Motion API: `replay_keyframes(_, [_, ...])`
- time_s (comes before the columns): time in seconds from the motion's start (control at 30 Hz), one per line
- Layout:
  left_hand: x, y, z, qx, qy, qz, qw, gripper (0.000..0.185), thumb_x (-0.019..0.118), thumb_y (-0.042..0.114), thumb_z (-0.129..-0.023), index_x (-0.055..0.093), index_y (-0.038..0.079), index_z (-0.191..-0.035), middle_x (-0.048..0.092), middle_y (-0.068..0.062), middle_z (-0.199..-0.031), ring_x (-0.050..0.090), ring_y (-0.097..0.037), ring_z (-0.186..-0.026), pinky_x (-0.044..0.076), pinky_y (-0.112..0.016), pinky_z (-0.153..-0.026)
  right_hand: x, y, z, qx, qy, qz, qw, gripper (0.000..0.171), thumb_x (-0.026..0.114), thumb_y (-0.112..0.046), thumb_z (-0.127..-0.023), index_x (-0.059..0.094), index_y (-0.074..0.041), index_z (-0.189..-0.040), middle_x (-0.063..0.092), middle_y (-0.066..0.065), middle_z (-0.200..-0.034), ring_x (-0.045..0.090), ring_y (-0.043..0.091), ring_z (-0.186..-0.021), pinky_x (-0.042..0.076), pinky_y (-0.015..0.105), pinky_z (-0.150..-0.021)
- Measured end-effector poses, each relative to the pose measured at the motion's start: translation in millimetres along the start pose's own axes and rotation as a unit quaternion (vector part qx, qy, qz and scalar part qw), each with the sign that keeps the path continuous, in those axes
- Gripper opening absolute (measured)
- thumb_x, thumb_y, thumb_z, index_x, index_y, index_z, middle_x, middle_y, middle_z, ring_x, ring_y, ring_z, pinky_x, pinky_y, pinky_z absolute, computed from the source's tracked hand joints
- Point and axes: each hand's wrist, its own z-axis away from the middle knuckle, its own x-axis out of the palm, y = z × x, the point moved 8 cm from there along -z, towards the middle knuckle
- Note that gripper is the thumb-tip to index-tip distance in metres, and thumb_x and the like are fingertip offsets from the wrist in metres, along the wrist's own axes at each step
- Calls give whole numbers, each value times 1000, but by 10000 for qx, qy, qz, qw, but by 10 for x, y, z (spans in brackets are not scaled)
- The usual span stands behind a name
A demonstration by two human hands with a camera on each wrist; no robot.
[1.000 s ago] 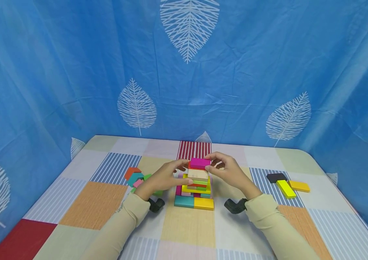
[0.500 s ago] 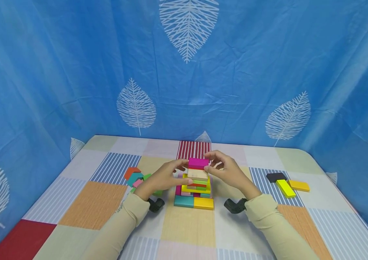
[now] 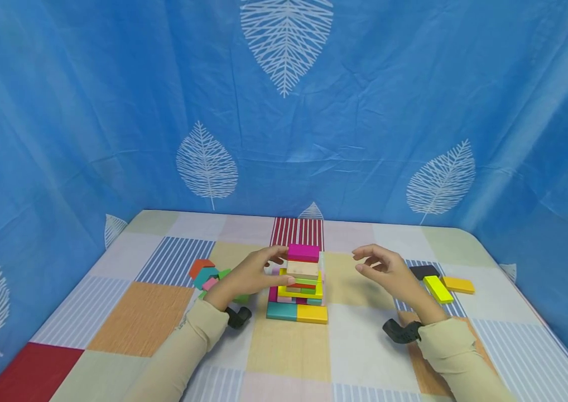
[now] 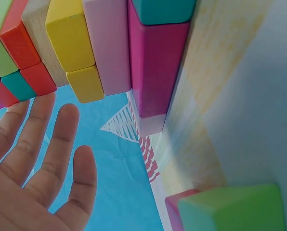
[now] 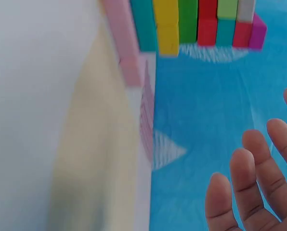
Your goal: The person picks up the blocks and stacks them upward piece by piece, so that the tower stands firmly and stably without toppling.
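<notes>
A tower of coloured wooden blocks (image 3: 300,290) stands mid-table, its layers crossing one another. On its top lies a magenta block (image 3: 303,252), with a red layer and a plain wood block (image 3: 302,270) below. My left hand (image 3: 256,272) is at the tower's left side, thumb by the front and fingers behind. In the left wrist view its straight fingertips (image 4: 45,98) reach right to the upper layers, which include a teal block (image 4: 18,85). Off to the right of the tower my right hand (image 3: 384,272) hovers, fingers loosely bent, holding nothing.
Left of the tower lies a pile of loose blocks, among them an orange one (image 3: 201,267) and a teal one (image 3: 206,277), partly behind the left hand. On the right lie a black block (image 3: 424,272), a bright yellow block (image 3: 438,290) and an amber block (image 3: 458,285).
My right hand has drawn away from the magenta block, moving right. That block first shifted slightly left on the tower's top. My left hand has stayed at the tower's side.
</notes>
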Motion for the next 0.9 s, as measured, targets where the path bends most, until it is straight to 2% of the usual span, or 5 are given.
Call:
replay_keyframes(0.13, [-3,2,3,6,4,-2,10000,69,80,28,-99,52,-1,-155,64,-17,-146,60,-36,-133,47,-58,-114,-199,126,170,-78,182,123,9997,26,68,0,-103,69,5,-129,72,21,-120,64,5,-99,55,19,-84])
replay_keyframes(0.33, [-3,9,5,9,7,-17,10000,68,80,28,-99,52,-2,-154,64,-17,-145,60,-36,-133,47,-58,-114,-507,336,388,20,482,358,9982,27,69,2,-102,67,9,-128,74,-8,-115,64,-2,-98,52,12,-84])
replay_keyframes(0.43, [-3,14,8,4,13,-4,10000,68,80,28,-99,53,-1,-154,64,-17,-145,60,-36,-133,48,-58,-114,-674,439,485,250,656,598,9957,29,69,1,-103,66,10,-130,72,-12,-113,63,-4,-97,53,13,-82])
replay_keyframes(0.67, [-8,18,17,-13,22,14,10000,67,80,28,-99,53,0,-154,64,-16,-145,60,-36,-133,48,-58,-114,-1019,697,690,1244,806,1544,9768,34,69,-14,-107,67,6,-134,73,21,-118,57,-5,-93,52,18,-75])
replay_keyframes(0.9, [-6,10,12,19,11,5,10000,68,80,27,-99,53,-1,-154,64,-17,-145,60,-36,-132,48,-58,-114,-1262,939,838,2041,506,1902,9590,38,67,-16,-108,64,13,-131,67,36,-125,69,37,-100,54,23,-69])
